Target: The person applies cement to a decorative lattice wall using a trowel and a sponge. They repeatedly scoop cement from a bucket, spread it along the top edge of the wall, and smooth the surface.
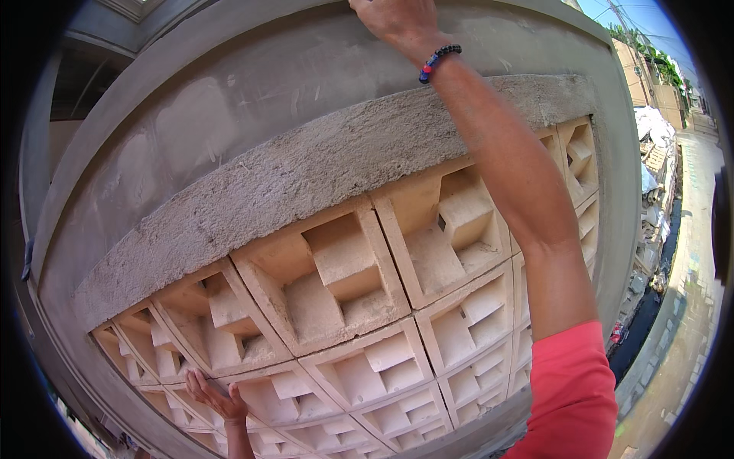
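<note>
My left hand (214, 398) lies with its fingers stretched out against a wall of cream ventilation blocks (367, 340), holding nothing that shows. Each block has stepped square recesses. My right arm, in a red sleeve, reaches up across the blocks. At the top edge of the picture is my right hand (401, 21), near the upper part of the smooth grey plaster (298, 65). Its fingers are mostly cut off, so what they hold cannot be seen. A dark beaded bracelet (439, 63) circles that wrist. Between plaster and blocks runs a rough, unsmoothed cement band (252, 195).
A raised grey plaster border (621, 176) frames the wall on the right. Beyond it, sacks and rubble (654, 149) line a dark drainage channel (650, 329) beside a paved lane (692, 252). A dark opening (76, 76) shows at the upper left.
</note>
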Available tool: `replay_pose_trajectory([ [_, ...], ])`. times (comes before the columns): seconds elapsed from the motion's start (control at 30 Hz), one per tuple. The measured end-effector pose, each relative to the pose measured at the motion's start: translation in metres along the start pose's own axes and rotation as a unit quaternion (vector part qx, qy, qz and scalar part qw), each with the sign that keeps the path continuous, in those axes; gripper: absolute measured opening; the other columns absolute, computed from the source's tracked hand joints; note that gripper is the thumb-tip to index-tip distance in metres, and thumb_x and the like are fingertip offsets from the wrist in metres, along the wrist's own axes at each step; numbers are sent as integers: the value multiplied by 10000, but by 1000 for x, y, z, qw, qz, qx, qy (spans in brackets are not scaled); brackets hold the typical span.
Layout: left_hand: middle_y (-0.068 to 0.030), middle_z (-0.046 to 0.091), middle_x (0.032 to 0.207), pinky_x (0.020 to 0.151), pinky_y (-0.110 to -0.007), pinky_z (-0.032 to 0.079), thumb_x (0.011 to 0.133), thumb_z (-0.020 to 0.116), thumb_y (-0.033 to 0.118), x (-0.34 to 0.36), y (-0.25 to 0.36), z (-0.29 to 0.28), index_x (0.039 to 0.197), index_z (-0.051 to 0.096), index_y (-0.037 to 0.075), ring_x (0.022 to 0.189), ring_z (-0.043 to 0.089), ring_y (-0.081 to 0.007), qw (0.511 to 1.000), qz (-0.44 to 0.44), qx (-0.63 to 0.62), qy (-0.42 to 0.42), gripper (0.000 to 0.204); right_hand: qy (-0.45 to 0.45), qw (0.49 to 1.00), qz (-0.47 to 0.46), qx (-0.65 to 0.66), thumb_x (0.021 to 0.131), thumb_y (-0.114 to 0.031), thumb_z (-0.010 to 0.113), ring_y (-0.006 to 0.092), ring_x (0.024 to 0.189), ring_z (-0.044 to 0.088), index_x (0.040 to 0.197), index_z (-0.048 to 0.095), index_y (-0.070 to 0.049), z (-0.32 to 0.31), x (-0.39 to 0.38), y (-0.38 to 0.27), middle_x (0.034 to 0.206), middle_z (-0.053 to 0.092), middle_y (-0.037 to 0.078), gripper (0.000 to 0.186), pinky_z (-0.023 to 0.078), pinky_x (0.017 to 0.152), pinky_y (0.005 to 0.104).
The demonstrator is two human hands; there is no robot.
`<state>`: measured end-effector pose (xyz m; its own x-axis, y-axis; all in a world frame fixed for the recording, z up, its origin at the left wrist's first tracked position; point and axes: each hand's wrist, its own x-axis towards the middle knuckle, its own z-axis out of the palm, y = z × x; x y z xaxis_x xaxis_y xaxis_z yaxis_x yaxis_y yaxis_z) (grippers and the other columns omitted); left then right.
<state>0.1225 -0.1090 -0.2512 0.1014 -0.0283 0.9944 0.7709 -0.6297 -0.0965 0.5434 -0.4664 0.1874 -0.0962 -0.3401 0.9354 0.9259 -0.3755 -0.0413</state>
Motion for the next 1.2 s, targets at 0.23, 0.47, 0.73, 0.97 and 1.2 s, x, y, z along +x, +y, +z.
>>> replay_pose_trajectory([
  [0.23, -253, 332, 1468, 1121, -554, 176, 945, 354, 632, -1, -4, 3, 1441, 324, -39, 1383, 278, -423, 1000, 9, -3, -4, 835, -14, 994, 111, 6, 830, -272, 606, 353, 1072, 627, 1198, 648, -27, -38, 30, 101, 1152, 657, 212, 444, 498, 923, 432],
  [0.47, -272, 336, 1454, 1112, -556, 184, 943, 344, 639, -2, -4, 3, 1438, 319, -44, 1374, 285, -436, 1000, 1, -24, -1, 844, 3, 988, 155, -17, 790, -410, 697, 288, 1061, 645, 1229, 676, -231, -80, -18, 227, 1118, 688, 139, 475, 491, 933, 362],
  [0.73, -271, 335, 1451, 1109, -562, 186, 930, 358, 652, -1, -2, 4, 1434, 331, -29, 1367, 289, -436, 999, -9, -34, 2, 847, 48, 999, -7, 12, 745, -300, 709, 335, 1034, 632, 1176, 678, -83, -42, -16, 213, 1105, 670, 209, 484, 487, 939, 390],
  [0.97, -273, 330, 1448, 1104, -565, 190, 932, 372, 644, -2, -3, 5, 1431, 328, -30, 1369, 277, -442, 999, -8, -50, 7, 840, 63, 997, -1, 51, 711, -248, 705, 372, 1014, 637, 1093, 700, -16, -29, -15, 149, 1045, 675, 243, 447, 502, 913, 405],
  [1.2, -259, 337, 1443, 1103, -564, 192, 940, 376, 637, -1, -2, 4, 1430, 329, -31, 1368, 283, -438, 999, -4, -52, 8, 829, 88, 995, 17, 33, 709, -240, 684, 397, 939, 636, 1060, 713, -19, -6, -30, 48, 975, 666, 266, 415, 508, 874, 434],
])
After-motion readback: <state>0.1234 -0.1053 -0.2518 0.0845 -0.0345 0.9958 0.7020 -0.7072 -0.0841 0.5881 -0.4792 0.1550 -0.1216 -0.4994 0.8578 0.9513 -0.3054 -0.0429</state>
